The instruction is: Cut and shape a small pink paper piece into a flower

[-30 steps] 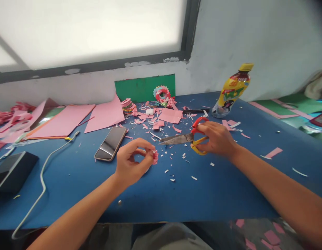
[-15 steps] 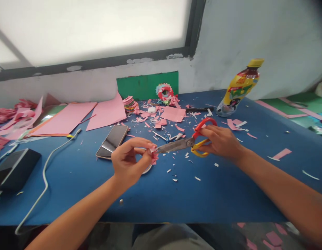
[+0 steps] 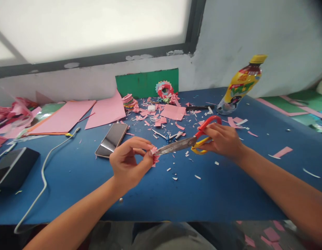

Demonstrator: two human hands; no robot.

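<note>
Between the thumb and fingers of my left hand (image 3: 131, 160) is a small folded piece of pink paper (image 3: 155, 159), mostly covered by the fingertips. My right hand (image 3: 221, 139) has its fingers in the handles of a pair of scissors (image 3: 176, 146), one loop red and the other yellow. The blades point left, and their tips touch the pink paper right at my left fingertips. A smartphone (image 3: 112, 139) lies flat just behind my left hand. Small paper scraps (image 3: 174, 178) are scattered under and around the scissors.
A drink bottle (image 3: 241, 85) stands at the back right. Pink sheets (image 3: 63, 118) lie at the left, near a white cable (image 3: 44, 173) and a dark box (image 3: 16, 170). A green board (image 3: 140, 85) leans on the wall behind a paper ring (image 3: 164, 90). The blue table's front edge (image 3: 166, 221) is near me.
The scissors' handles have tilted slightly and the blades look closer together at the pink paper. My left hand has barely moved. The view has shifted a little.
</note>
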